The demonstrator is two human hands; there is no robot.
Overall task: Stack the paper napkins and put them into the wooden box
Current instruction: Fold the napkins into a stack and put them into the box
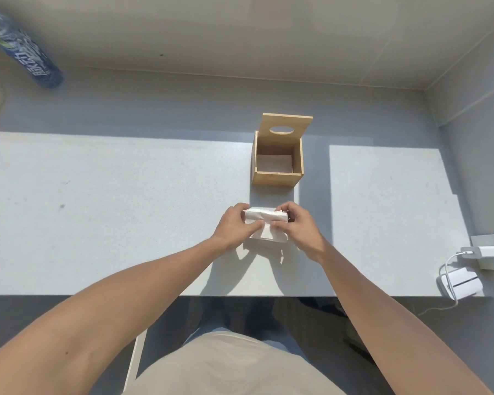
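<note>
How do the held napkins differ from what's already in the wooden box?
The napkin stack is gripped by the left hand and right hand above the table; the white sheet lies flat on the floor of the wooden box. The stack looks thick and creased, the sheet thin and smooth. Both are white.

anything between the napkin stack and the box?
Nothing. In the head view, only bare table lies between the napkins, held by the left hand and right hand, and the open box.
</note>
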